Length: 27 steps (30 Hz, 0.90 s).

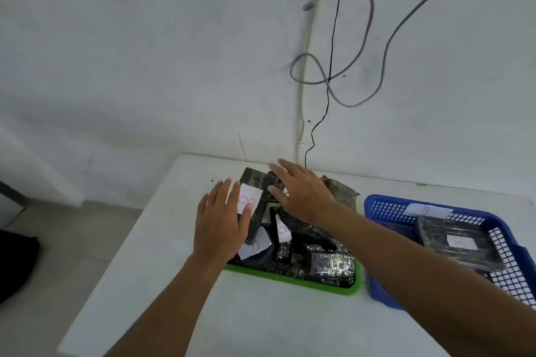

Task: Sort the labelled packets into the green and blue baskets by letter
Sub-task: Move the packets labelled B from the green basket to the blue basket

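Both hands, left [220, 223] and right [301, 191], lie flat-fingered over packets [293, 229] hiding most of the green basket [290, 278].

The green basket [293, 280] sits mid-table [261, 322], heaped with labelled packets [330, 262]. Just to its right stands the blue basket [383, 284], holding a few packets [461, 243]. Behind the green basket, cables [359, 26] hang down the wall [145, 52].
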Motion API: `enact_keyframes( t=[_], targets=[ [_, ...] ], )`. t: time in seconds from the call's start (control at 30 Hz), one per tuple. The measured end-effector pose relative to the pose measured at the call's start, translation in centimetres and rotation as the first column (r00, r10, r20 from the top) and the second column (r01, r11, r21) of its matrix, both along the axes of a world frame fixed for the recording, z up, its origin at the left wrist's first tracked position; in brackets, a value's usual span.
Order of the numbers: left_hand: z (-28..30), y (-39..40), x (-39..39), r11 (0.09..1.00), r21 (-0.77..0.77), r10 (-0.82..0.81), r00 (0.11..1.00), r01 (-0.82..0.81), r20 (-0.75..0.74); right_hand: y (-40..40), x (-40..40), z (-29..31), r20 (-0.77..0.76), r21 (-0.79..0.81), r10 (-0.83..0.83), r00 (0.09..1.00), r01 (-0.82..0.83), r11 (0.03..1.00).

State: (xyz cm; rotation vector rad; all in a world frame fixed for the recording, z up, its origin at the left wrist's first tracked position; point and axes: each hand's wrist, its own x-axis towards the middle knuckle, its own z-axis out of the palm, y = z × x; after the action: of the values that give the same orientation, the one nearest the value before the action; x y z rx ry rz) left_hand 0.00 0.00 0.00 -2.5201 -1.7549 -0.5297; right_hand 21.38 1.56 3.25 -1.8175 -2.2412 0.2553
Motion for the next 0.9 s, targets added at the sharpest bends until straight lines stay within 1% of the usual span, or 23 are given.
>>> enact_keyframes(
  t=[0.1, 0.13, 0.27, 0.33, 0.4, 0.47, 0.53, 0.63, 0.73, 0.8, 0.83, 0.87, 0.9],
  targets=[
    [-1.3, -0.3, -0.7, 0.992, -0.103, 0.076, 0.996, -0.071, 0.042, 1.8, -1.4, -0.8, -0.056, -0.139, 0.023, 0.998, -0.03, 0.99],
    [-1.9, -0.5, -1.0, 0.985, -0.149, 0.1, 0.994, -0.092, 0.05, 2.4, -1.8, -0.8, -0.088, -0.197, 0.008, 0.996, -0.025, 0.98],
    [-3.0, -0.7, -1.7, 0.942, -0.32, 0.161, 0.975, -0.106, 0.152, 4.7, -2.8, -1.6, -0.198, -0.336, -0.063, 0.978, -0.007, 0.942],
    [-2.9, -0.7, -1.7, 0.922, -0.379, 0.188, 0.949, -0.081, 0.254, 5.5, -2.9, -2.2, -0.244, -0.39, -0.096, 0.965, -0.007, 0.921],
    [-3.0, -0.8, -1.6, 0.909, -0.414, 0.214, 0.908, -0.05, 0.36, 5.9, -2.7, -2.9, -0.311, -0.399, -0.139, 0.94, 0.003, 0.917],
    [-3.1, -0.6, -1.5, 0.905, -0.424, 0.254, 0.851, -0.04, 0.46, 6.1, -2.2, -3.2, -0.405, -0.394, -0.196, 0.893, 0.023, 0.919],
    [-2.8, -0.3, -1.4, 0.897, -0.438, 0.321, 0.765, -0.056, 0.559, 6.3, -1.7, -2.9, -0.502, -0.423, -0.26, 0.825, 0.028, 0.906],
    [-1.3, 0.7, -1.4, 0.873, -0.483, 0.435, 0.567, -0.074, 0.7, 6.4, -0.8, -2.2, -0.667, -0.452, -0.353, 0.656, 0.021, 0.892],
    [1.0, 2.1, -1.0, 0.895, -0.444, 0.426, 0.386, -0.048, 0.818, 5.9, -0.1, -0.1, -0.792, -0.415, -0.38, 0.477, 0.035, 0.909],
    [2.3, 3.0, -0.2, 0.884, -0.467, 0.453, 0.216, 0.015, 0.865, 5.2, 0.8, 1.3, -0.853, -0.374, -0.389, 0.348, 0.111, 0.921],
    [2.8, 3.4, 0.5, 0.868, -0.492, 0.481, 0.134, 0.071, 0.866, 4.5, 1.6, 1.7, -0.871, -0.356, -0.392, 0.298, 0.169, 0.919],
    [3.2, 3.6, 1.3, 0.849, -0.513, 0.505, 0.087, 0.129, 0.858, 3.8, 2.5, 2.0, -0.886, -0.342, -0.392, 0.247, 0.22, 0.913],
    [3.5, 3.8, 2.3, 0.83, -0.527, 0.52, 0.085, 0.183, 0.85, 2.9, 3.5, 2.1, -0.9, -0.332, -0.388, 0.201, 0.264, 0.906]
  ],
)
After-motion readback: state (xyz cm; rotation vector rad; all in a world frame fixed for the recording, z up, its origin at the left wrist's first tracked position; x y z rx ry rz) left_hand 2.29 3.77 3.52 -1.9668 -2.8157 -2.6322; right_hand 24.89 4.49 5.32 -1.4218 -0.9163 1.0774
